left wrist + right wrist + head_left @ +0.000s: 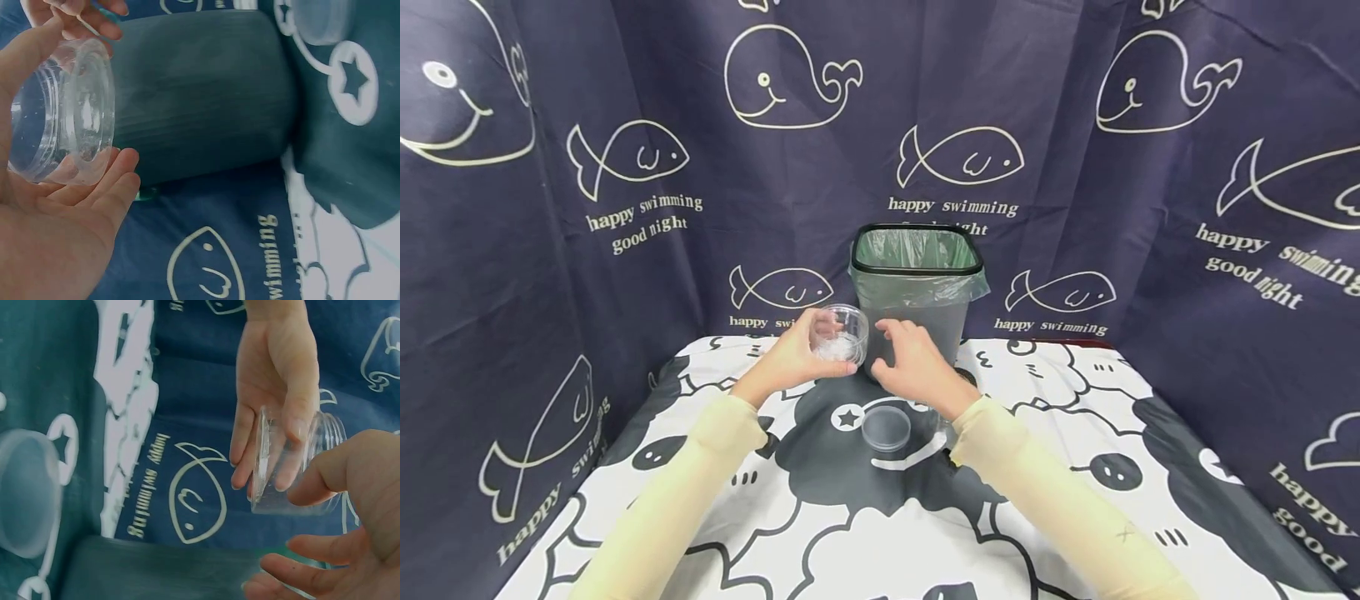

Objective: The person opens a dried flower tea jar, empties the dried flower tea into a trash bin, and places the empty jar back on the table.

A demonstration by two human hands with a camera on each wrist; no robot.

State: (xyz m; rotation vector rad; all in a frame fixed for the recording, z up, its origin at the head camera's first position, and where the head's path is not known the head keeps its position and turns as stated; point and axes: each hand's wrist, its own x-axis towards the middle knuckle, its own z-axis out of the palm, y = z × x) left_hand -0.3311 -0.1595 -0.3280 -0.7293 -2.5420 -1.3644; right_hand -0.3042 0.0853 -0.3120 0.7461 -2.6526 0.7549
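My left hand (796, 352) holds a clear round plastic jar (852, 321) with its thumb and fingers around the side. The jar is tilted in the air before the bin, ridged near one end in the right wrist view. Whitish patches show through its wall in the head view; whether these are contents or reflections I cannot tell. Beside the jar, my right hand (916, 367) hovers with fingers loosely bent and apart, nothing evident in its grasp. Below both hands a round translucent lid (886, 429) lies on the patterned cloth (880, 550).
Behind my hands stands a grey bin (951, 321) with a black rim and a thin see-through liner. A clear item (945, 433) sits mostly hidden behind my right wrist. Dark printed curtains (805, 200) enclose the table at the back and sides.
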